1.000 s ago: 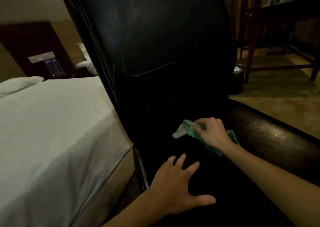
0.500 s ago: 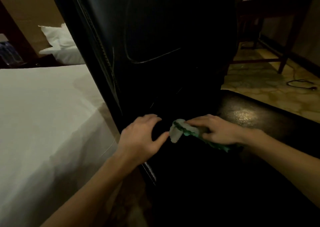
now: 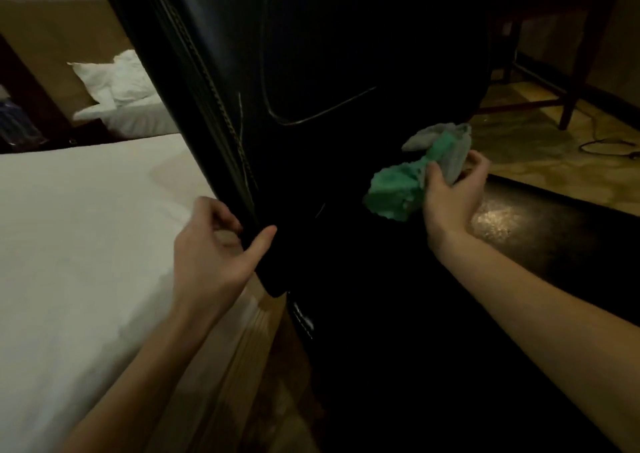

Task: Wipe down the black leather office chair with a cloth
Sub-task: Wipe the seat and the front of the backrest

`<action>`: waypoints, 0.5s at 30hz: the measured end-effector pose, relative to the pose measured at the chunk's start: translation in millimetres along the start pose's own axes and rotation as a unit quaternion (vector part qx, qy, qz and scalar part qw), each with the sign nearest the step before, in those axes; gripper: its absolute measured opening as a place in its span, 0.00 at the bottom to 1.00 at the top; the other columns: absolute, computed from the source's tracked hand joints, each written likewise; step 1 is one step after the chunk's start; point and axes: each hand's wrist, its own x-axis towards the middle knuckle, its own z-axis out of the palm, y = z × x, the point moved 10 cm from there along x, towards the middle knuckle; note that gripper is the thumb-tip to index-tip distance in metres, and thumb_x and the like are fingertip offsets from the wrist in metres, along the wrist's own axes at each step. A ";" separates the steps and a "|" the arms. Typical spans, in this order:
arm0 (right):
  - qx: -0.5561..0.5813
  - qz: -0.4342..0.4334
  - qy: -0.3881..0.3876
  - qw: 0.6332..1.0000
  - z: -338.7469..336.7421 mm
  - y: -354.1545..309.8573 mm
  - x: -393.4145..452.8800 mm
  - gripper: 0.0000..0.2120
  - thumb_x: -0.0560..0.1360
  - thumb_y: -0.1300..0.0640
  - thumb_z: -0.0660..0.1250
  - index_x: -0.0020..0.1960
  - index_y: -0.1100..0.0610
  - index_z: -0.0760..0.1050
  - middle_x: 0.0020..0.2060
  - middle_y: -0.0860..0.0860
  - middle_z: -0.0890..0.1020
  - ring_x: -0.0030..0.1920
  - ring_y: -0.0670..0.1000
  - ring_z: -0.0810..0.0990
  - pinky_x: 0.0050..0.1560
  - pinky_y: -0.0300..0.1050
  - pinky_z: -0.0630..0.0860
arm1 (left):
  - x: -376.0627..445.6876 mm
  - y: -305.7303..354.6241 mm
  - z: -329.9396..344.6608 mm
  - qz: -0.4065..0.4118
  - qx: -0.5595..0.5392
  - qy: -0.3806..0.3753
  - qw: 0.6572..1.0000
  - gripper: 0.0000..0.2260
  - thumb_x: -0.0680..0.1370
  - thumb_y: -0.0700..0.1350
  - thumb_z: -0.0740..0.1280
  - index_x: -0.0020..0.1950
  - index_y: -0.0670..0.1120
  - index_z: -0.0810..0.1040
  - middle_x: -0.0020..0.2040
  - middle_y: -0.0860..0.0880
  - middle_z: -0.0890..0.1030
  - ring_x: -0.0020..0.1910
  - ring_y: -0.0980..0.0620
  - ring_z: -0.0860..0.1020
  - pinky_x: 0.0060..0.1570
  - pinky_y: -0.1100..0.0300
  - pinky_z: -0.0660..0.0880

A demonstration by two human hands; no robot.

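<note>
Beside the white bed (image 3: pixel 79 231), her left hand (image 3: pixel 211 248) grips the black leather chair (image 3: pixel 346 72) back's edge; her right hand (image 3: pixel 453 193) clutches a bunched green cloth (image 3: pixel 398 186) against it.

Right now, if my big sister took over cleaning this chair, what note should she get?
Left hand: grips the left edge of the chair back, thumb in front, fingers curled behind.
Right hand: holds the bunched green and grey cloth against the lower part of the back, near its right side.
Seat: dark, a shiny patch under the light.
Done: cannot tell which parts are wiped; the leather shows no clear marks.
Left: probably go over the back, its edges and the seat once more.
</note>
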 end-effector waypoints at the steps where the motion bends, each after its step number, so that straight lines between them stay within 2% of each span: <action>1: 0.010 0.019 0.018 1.000 2.7 6.7 0.6 0.21 0.79 0.58 0.67 0.69 0.50 0.65 0.63 0.49 0.74 0.62 0.49 0.74 0.68 0.47 0.71 | -0.1 -5.1 1.1 -0.026 -0.003 0.003 1.000 0.25 0.68 0.54 0.79 0.56 0.44 0.71 0.48 0.49 0.79 0.45 0.59 0.79 0.43 0.65 0.77; 3: 0.005 0.026 0.004 1.000 21.6 10.9 -5.9 0.23 0.79 0.59 0.67 0.72 0.50 0.65 0.65 0.50 0.74 0.62 0.48 0.73 0.65 0.40 0.70 | -0.9 -13.7 7.9 -0.069 -0.008 0.000 0.998 0.39 0.65 0.58 0.79 0.70 0.46 0.67 0.57 0.50 0.75 0.53 0.58 0.77 0.52 0.63 0.76; 5: -0.016 -0.007 -0.035 0.999 52.0 8.6 -23.3 0.23 0.79 0.60 0.67 0.72 0.51 0.69 0.62 0.48 0.76 0.62 0.48 0.74 0.65 0.39 0.69 | -1.2 -14.3 14.0 -0.074 0.009 0.009 0.997 0.47 0.65 0.58 0.80 0.77 0.47 0.60 0.62 0.49 0.72 0.57 0.54 0.75 0.57 0.60 0.74; 7: -0.056 -0.075 -0.040 0.995 78.2 3.2 -52.9 0.21 0.77 0.59 0.69 0.69 0.53 0.71 0.61 0.49 0.78 0.62 0.49 0.76 0.67 0.45 0.72 | -2.6 -10.9 15.2 -0.068 0.027 0.045 0.996 0.48 0.66 0.55 0.80 0.79 0.47 0.59 0.65 0.48 0.69 0.60 0.53 0.72 0.62 0.60 0.72; 9: -0.112 -0.186 -0.049 0.975 99.1 -7.0 -88.1 0.19 0.76 0.59 0.70 0.66 0.55 0.73 0.59 0.51 0.79 0.61 0.49 0.77 0.66 0.47 0.73 | -4.7 -7.7 17.7 -0.050 0.050 0.072 0.995 0.46 0.67 0.52 0.80 0.79 0.46 0.60 0.67 0.45 0.67 0.64 0.55 0.68 0.66 0.68 0.66; 11: -0.148 -0.308 -0.127 0.931 119.3 -16.9 -118.3 0.16 0.75 0.61 0.71 0.63 0.58 0.75 0.56 0.53 0.78 0.59 0.50 0.77 0.62 0.44 0.74 | -6.1 -4.1 19.8 -0.028 0.064 0.086 0.994 0.44 0.67 0.51 0.80 0.78 0.45 0.62 0.69 0.41 0.65 0.66 0.59 0.62 0.65 0.78 0.58; 12: -0.170 -0.370 -0.168 0.898 125.3 -22.2 -129.5 0.15 0.75 0.62 0.71 0.62 0.60 0.76 0.54 0.55 0.78 0.57 0.52 0.77 0.60 0.45 0.74 | -6.0 -2.9 20.9 -0.018 0.064 0.090 0.994 0.44 0.68 0.51 0.80 0.78 0.44 0.62 0.71 0.39 0.64 0.65 0.61 0.60 0.64 0.81 0.56; 14: -0.215 -0.500 -0.213 0.811 129.4 -34.3 -139.5 0.12 0.77 0.62 0.69 0.59 0.62 0.78 0.51 0.58 0.79 0.53 0.57 0.79 0.55 0.49 0.78 | -6.6 -1.3 24.1 0.000 0.057 0.096 0.994 0.43 0.69 0.51 0.79 0.78 0.43 0.62 0.72 0.37 0.62 0.64 0.66 0.59 0.64 0.82 0.57; 15: -0.228 -0.546 -0.215 0.777 128.2 -39.7 -135.0 0.09 0.78 0.62 0.68 0.58 0.63 0.79 0.49 0.59 0.80 0.50 0.59 0.80 0.51 0.50 0.79 | -6.9 -1.5 26.6 0.001 0.050 0.100 0.994 0.43 0.69 0.51 0.79 0.78 0.43 0.62 0.73 0.37 0.61 0.65 0.66 0.60 0.66 0.79 0.59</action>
